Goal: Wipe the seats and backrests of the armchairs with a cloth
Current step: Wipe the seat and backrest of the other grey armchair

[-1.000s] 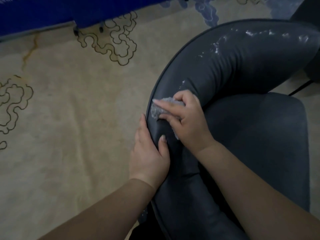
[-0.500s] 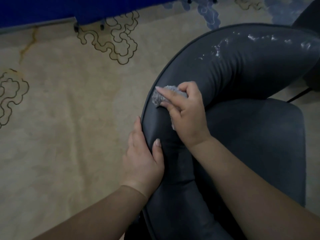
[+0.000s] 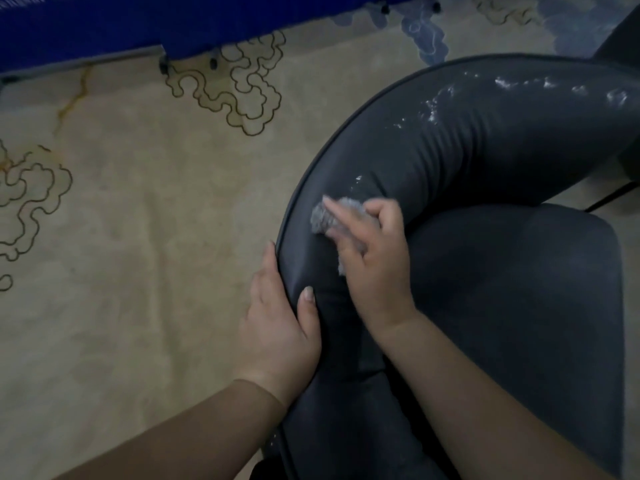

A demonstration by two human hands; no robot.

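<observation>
A dark grey armchair fills the right half of the head view, with a curved padded backrest (image 3: 478, 143) and a flat seat (image 3: 512, 289). White smears and specks lie on the backrest's upper part. My right hand (image 3: 375, 258) presses a small grey fluffy cloth (image 3: 327, 218) against the backrest's left curve, fingers spread over it. My left hand (image 3: 280, 327) grips the backrest's outer edge just below, thumb on the inner face, fingers hidden behind the edge.
A beige carpet (image 3: 138, 237) with dark cloud-shaped outlines covers the floor to the left. A blue object on small castors (image 3: 138, 26) stands along the top edge. Another dark chair part (image 3: 623, 32) shows at the top right corner.
My right hand with the cloth has slid slightly back down along the backrest's left curve and is blurred with motion. My left hand keeps its grip on the edge.
</observation>
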